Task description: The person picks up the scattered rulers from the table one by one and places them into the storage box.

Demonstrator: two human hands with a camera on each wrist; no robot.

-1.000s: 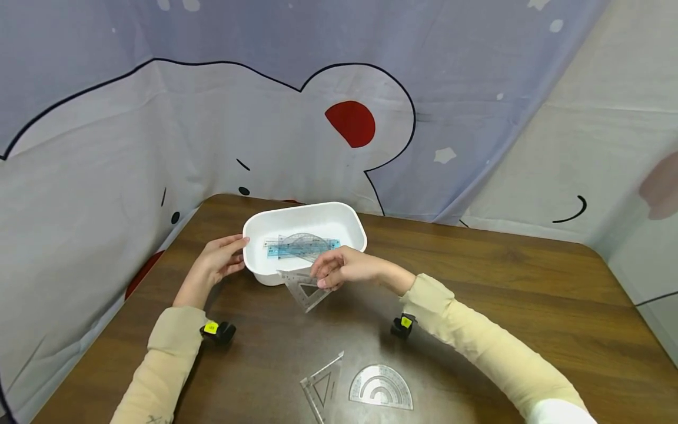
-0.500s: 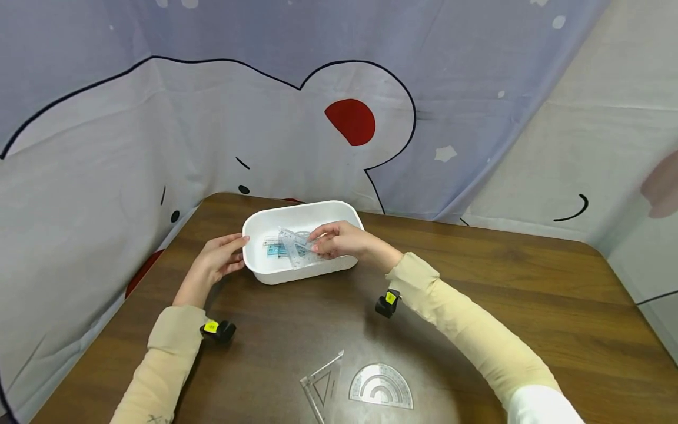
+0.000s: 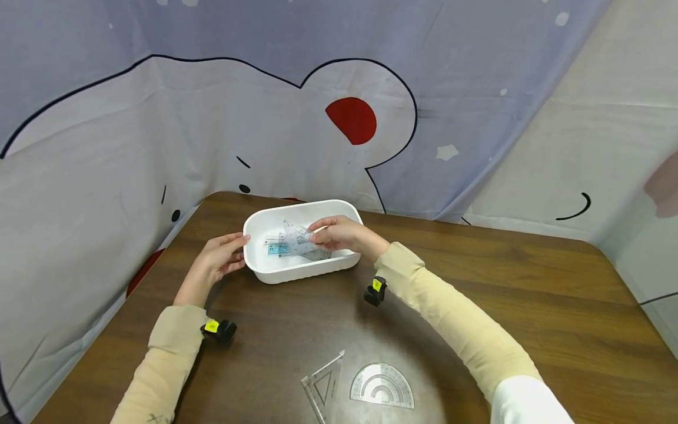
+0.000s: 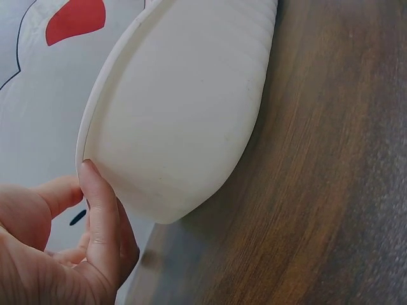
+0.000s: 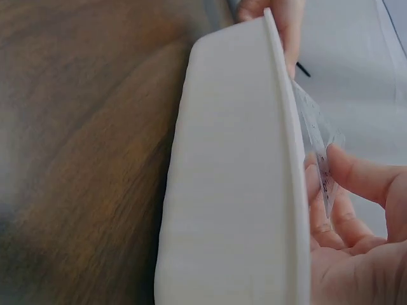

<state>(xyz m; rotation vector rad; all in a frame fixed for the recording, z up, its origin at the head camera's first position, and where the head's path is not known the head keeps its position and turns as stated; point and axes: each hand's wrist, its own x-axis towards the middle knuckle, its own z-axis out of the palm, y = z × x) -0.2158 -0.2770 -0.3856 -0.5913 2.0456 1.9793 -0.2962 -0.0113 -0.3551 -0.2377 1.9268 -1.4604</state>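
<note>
My left hand (image 3: 219,259) grips the left end of a white plastic basin (image 3: 299,274), thumb and fingers at its rim in the left wrist view. Over the basin's right half, my right hand (image 3: 341,234) pinches a clear set square (image 5: 320,143) between thumb and fingers. The set square is tilted, partly below the rim line in the head view. Under it on the basin's floor lie a blue-tinted ruler (image 3: 276,249) and other clear drawing pieces, overlapping and partly hidden by the held set square and the hand.
Nearer the front of the wooden table (image 3: 477,282) lie another clear set square (image 3: 321,388) and a clear protractor (image 3: 381,387), side by side. A printed cloth (image 3: 238,129) hangs behind the table. Each wrist carries a small black camera (image 3: 225,331).
The right hand has carried the set square from the basin's front edge up and over its inside, and tilted it. My left hand has stayed at the rim.
</note>
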